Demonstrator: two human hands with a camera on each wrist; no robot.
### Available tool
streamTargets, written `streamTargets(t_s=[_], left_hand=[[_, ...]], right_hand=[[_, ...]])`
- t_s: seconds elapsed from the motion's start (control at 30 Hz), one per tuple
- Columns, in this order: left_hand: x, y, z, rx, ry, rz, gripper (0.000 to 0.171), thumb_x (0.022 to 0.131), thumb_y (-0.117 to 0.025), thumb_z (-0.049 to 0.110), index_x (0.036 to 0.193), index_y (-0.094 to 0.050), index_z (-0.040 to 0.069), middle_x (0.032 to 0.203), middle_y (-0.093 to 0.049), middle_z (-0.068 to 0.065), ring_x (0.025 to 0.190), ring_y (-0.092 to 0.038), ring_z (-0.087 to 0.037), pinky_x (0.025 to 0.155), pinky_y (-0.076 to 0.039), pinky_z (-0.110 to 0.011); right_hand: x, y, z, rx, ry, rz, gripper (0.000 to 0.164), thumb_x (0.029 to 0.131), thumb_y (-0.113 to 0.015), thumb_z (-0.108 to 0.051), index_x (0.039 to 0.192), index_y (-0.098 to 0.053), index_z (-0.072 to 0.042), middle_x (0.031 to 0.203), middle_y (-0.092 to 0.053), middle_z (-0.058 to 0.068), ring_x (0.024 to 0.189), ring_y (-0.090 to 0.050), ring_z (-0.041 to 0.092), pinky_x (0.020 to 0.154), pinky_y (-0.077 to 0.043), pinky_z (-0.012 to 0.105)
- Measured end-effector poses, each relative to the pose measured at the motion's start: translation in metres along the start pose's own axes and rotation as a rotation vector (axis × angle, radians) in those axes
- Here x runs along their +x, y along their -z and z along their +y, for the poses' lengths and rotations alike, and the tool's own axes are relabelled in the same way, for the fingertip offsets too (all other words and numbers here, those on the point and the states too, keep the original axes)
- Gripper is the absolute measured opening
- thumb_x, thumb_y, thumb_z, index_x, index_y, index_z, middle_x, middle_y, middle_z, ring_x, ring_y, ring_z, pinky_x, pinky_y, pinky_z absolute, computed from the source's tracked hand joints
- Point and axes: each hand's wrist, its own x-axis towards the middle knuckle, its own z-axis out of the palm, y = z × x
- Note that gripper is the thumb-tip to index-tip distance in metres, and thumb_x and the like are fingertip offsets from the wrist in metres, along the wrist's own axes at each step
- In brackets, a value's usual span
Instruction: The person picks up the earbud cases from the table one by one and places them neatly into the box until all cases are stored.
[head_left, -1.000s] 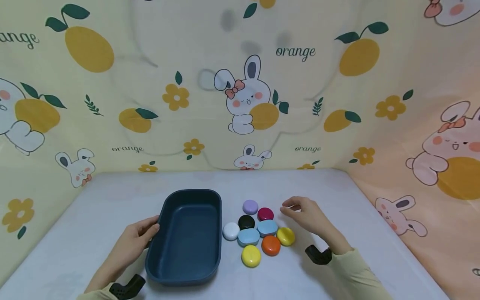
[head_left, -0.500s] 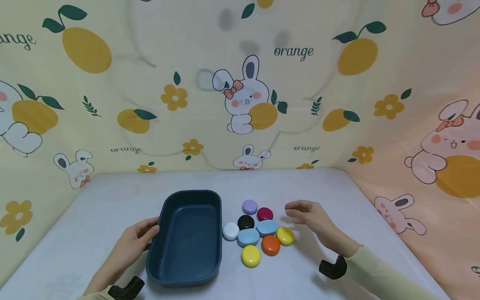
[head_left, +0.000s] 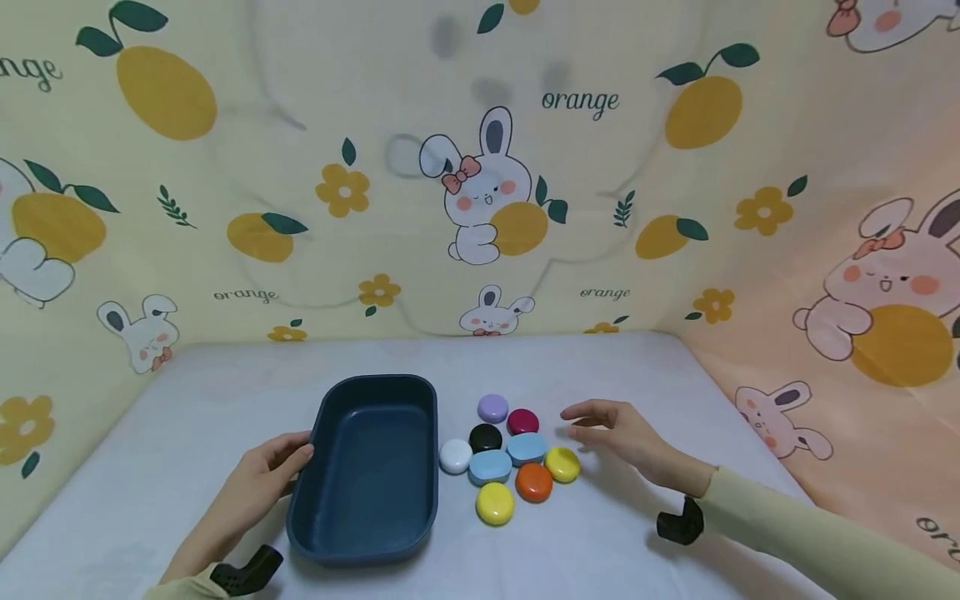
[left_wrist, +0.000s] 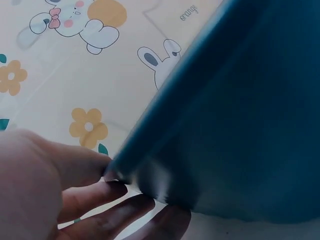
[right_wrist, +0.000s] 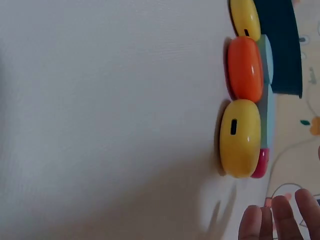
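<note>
The glossy crimson round piece [head_left: 522,422], showing no long axis, lay just left of the loosely parted, empty fingertips [head_left: 585,409] of the nearer right hand [head_left: 626,435], while the left hand [head_left: 262,477], well apart beyond it, gripped the side of the dark-blue rounded-rectangular tray [head_left: 371,487].

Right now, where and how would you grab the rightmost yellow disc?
Pinch the rightmost yellow disc by its rounded rim, thumb and fingers on the near and far edges, coming from the right, where the open right hand is. It lies flat with its right edge free; the orange disc and right-hand light-blue oval crowd its left. The domed, glossy top would probably slip.
</note>
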Motion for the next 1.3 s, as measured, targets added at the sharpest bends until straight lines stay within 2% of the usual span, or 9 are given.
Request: streamTargets(t_s=[0.13,0.33,0.5,0.7,0.9,1.3], left_hand=[[0.001,0.001,-0.002,-0.015,0.01,0.003,0.053,0.104,-0.052,0.033,0.141,-0.045,-0.004,0.137,-0.052,-0.025,0.121,-0.055,-0.037,0.088,-0.056,-0.044],[0.002,-0.001,-0.001,-0.012,0.024,0.02,0.055,0.103,-0.054,0.036,0.14,-0.047,-0.005,0.135,-0.054,-0.024,0.121,-0.055,-0.038,0.086,-0.057,-0.045],[0.001,-0.002,0.001,-0.014,0.023,0.025,0.053,0.103,-0.053,0.034,0.139,-0.048,-0.005,0.134,-0.054,-0.025,0.121,-0.054,-0.04,0.087,-0.056,-0.046],[-0.001,-0.002,-0.001,-0.022,0.03,0.03,0.053,0.103,-0.053,0.034,0.138,-0.048,-0.006,0.134,-0.053,-0.025,0.121,-0.054,-0.04,0.087,-0.056,-0.046],[0.0,-0.003,-0.001,-0.024,0.027,0.032,0.054,0.103,-0.053,0.035,0.139,-0.048,-0.006,0.135,-0.053,-0.025,0.121,-0.054,-0.039,0.087,-0.056,-0.047],[0.001,-0.003,-0.001,-0.01,0.029,0.032,0.054,0.103,-0.052,0.035,0.138,-0.047,-0.006,0.134,-0.054,-0.026,0.119,-0.056,-0.04,0.086,-0.056,-0.047]], right_hand=[[0.003,-0.003,0.002,-0.029,0.001,-0.023,0.042,0.088,-0.075,-0.03,0.123,-0.066,-0.007,0.12,-0.065,0.008,0.108,-0.057,0.025,0.089,-0.052,0.041],[-0.001,-0.007,0.01,-0.026,0.013,-0.073,0.042,0.088,-0.076,-0.022,0.124,-0.064,-0.003,0.119,-0.066,0.01,0.11,-0.059,0.029,0.093,-0.052,0.044],[0.001,-0.006,0.017,-0.042,0.066,-0.126,0.05,0.081,-0.082,-0.016,0.125,-0.062,-0.003,0.121,-0.065,0.01,0.111,-0.058,0.031,0.092,-0.052,0.042],[0.006,-0.011,0.016,-0.047,0.076,-0.178,0.059,0.074,-0.088,-0.011,0.126,-0.061,-0.002,0.118,-0.066,0.008,0.103,-0.058,0.028,0.081,-0.053,0.034],[0.007,-0.01,0.013,-0.133,0.106,-0.23,0.055,0.07,-0.09,-0.011,0.12,-0.067,-0.009,0.114,-0.065,0.003,0.101,-0.056,0.027,0.083,-0.051,0.037],[0.009,-0.009,0.015,-0.142,0.081,-0.225,0.05,0.071,-0.09,-0.012,0.116,-0.07,-0.011,0.111,-0.066,0.002,0.097,-0.057,0.026,0.082,-0.053,0.034]])
